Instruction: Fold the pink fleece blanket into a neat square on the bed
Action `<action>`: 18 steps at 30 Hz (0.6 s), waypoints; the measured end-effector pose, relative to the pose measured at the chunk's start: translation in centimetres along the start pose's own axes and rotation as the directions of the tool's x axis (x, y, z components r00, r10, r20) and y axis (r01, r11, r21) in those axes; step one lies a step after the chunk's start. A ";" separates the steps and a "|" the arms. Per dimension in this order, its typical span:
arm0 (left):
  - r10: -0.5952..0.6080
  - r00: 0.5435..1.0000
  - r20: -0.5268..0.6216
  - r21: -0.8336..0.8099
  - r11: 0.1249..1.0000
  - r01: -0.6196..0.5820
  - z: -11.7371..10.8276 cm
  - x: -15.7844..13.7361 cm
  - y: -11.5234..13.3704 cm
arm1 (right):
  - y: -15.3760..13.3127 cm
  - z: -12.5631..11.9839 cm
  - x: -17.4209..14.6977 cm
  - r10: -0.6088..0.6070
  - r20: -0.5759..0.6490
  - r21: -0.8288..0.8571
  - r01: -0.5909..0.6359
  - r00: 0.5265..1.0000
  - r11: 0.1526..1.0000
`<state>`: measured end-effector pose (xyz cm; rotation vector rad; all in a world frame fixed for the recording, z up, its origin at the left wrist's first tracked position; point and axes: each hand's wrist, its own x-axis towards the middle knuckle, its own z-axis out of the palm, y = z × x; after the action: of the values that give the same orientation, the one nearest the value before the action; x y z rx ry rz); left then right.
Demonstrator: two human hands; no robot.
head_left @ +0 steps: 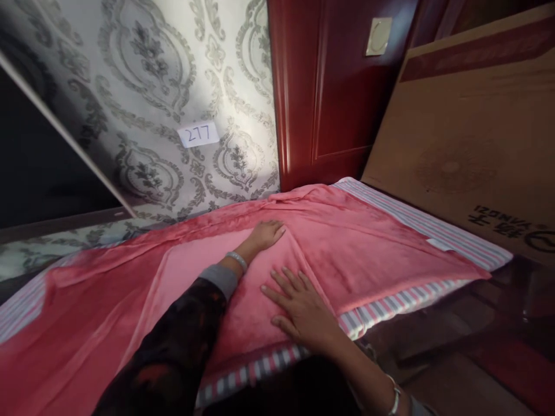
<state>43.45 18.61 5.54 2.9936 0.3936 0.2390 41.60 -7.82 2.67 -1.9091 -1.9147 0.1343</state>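
Note:
A pink fleece blanket [347,248] lies spread over a striped sheet [381,309], with one part folded over into a lighter panel. My left hand [265,234] rests palm down on the far part of that panel, close to its upper corner, with its fingers pointing right. Nearer to me, my right hand [303,309] presses flat on the same panel by its right edge, fingers spread. Neither hand grips the cloth. A small white tag [439,244] shows at the blanket's right side.
A large cardboard box [468,127] leans at the right, behind the sheet. Patterned wallpaper [147,115] with a paper label [198,134] reading 277 and a dark red wooden panel [321,86] stand behind. A dark screen-like panel [43,156] is at the left.

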 end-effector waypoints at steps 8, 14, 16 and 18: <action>0.099 0.993 0.058 -0.199 0.976 -0.086 -5.4 -4.5 -1.1 | -1.0 -2.1 0.5 -0.068 0.049 -0.035 0.070 0.996 0.997; 0.088 0.977 0.194 -0.177 0.983 -0.053 -4.9 -8.7 -2.9 | -2.7 -2.4 4.4 -0.233 0.159 0.027 0.231 0.960 0.972; 0.030 0.976 0.216 -0.091 0.996 -0.010 -3.7 -9.2 -3.0 | -2.6 -1.4 5.0 -0.238 0.176 0.027 0.237 0.955 0.971; 0.023 0.979 0.204 -0.058 0.998 -0.011 -2.7 -9.3 -3.2 | -2.3 -0.6 5.0 -0.239 0.174 0.031 0.237 0.955 0.971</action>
<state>33.28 19.49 6.44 2.9288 0.3330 -0.0568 39.93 -3.17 5.18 -1.6912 -2.2406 0.2462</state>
